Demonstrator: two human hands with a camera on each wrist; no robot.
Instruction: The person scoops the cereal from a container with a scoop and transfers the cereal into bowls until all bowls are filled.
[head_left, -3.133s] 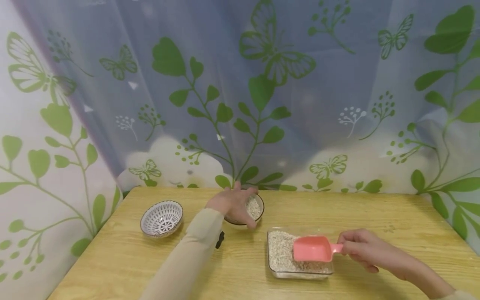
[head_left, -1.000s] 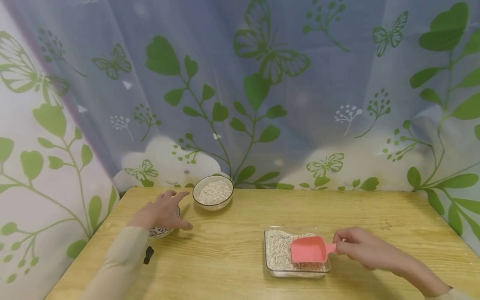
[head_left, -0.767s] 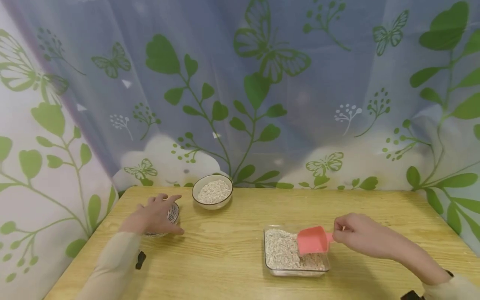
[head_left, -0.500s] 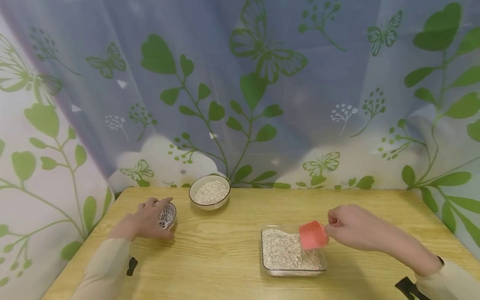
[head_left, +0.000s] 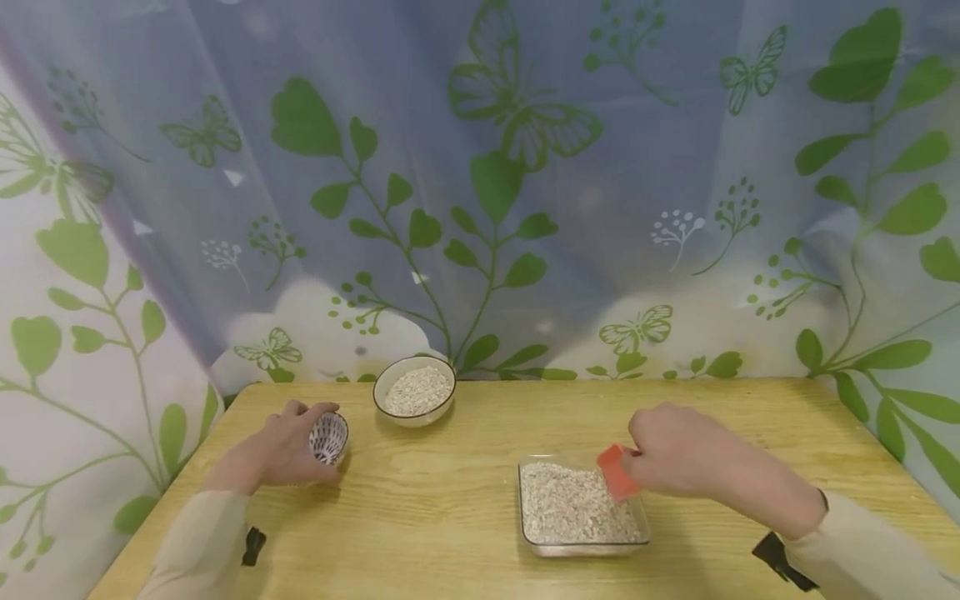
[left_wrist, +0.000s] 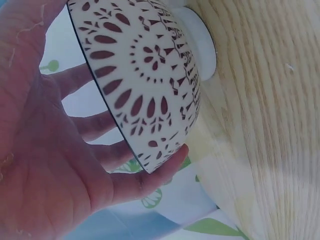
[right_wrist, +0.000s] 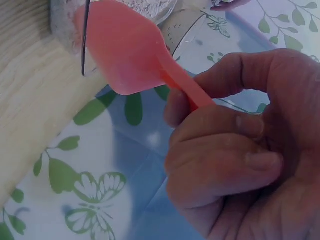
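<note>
My left hand [head_left: 288, 450] spans a small patterned bowl [head_left: 328, 439], fingertips on its far rim and thumb at the near side. In the left wrist view, the white bowl [left_wrist: 145, 65] with dark petal marks has its foot close to the wood, and a fingertip lies on its outer wall. My right hand [head_left: 682, 450] pinches the handle of a pink scoop [head_left: 617, 473]. The scoop is tilted steeply, its front edge down at the oat flakes [head_left: 573, 504] in a clear rectangular container [head_left: 585, 550]. In the right wrist view, thumb and curled fingers hold the scoop [right_wrist: 125, 50].
A cream bowl [head_left: 415, 421] with a dark rim, holding oat flakes, stands at the table's back edge, right of the patterned bowl. The wooden table [head_left: 420, 517] meets a leaf-and-butterfly curtain [head_left: 525, 250] behind and on the left. Black straps show at both wrists.
The left hand has let go of the oat bowl, now farther left and back, and taken hold of the patterned bowl. The right hand has tipped the scoop down from level.
</note>
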